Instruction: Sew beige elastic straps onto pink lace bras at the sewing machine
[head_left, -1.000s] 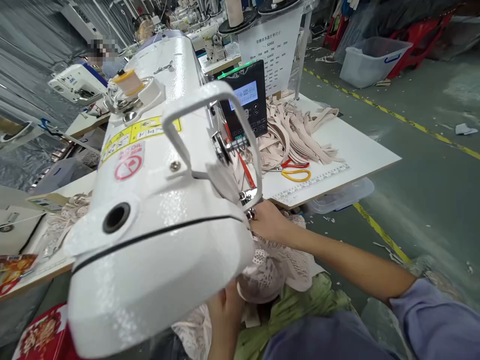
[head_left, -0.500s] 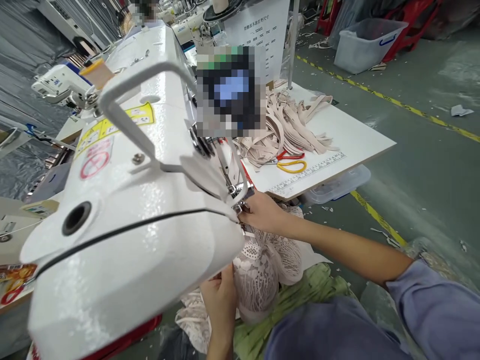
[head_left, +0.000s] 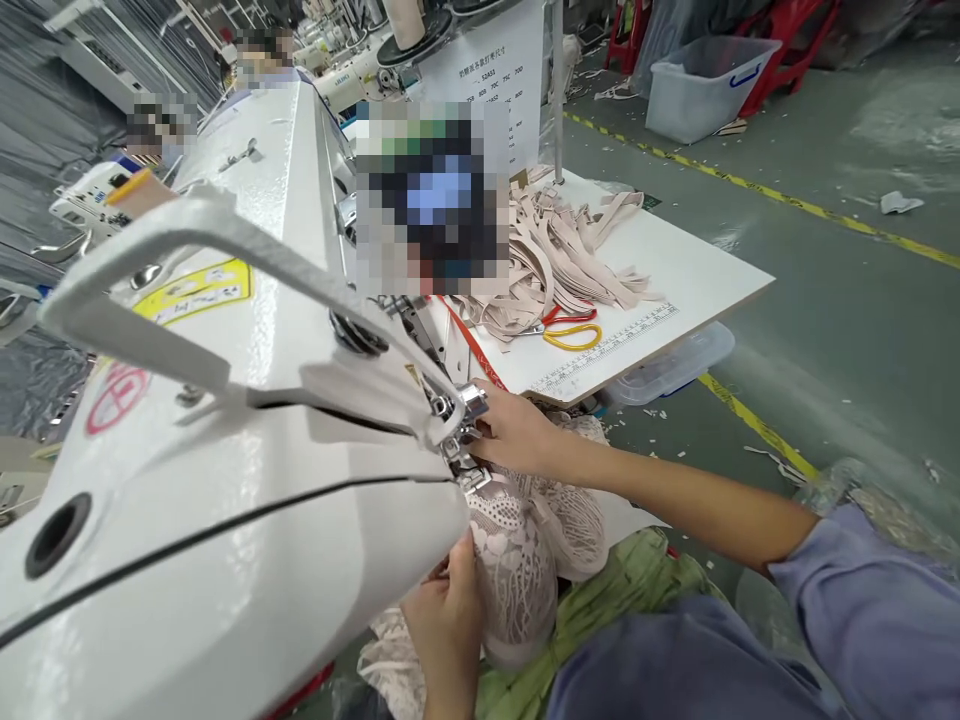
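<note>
Left fingers [head_left: 463, 562] curl, apparently pinching lace [head_left: 517, 575]; right arm [head_left: 675, 495] reaches forward.

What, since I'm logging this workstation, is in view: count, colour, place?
sewing machine: one, white, left foreground
lace garment: apparently one, pale pink, lower centre
table: one, white, right of the machine
strips: one pile, beige, on the table
scissors: one pair, red and yellow, table
pixelated panel: one, dark, beside the strips
printed sheet: one, white, behind the strips
thread cone: one, beige, top centre
plastic bin: one, translucent, floor beyond the table
seats: at least two, red, by the bin
floor tape: two stretches, yellow-black, right
lap cloth: one, green, lower centre
background machines: several, white, top left
other people: at least two, blurred, top left
left hand: one, bare, against the garment's left side
right hand: one, bare, by the machine's needle end
</note>
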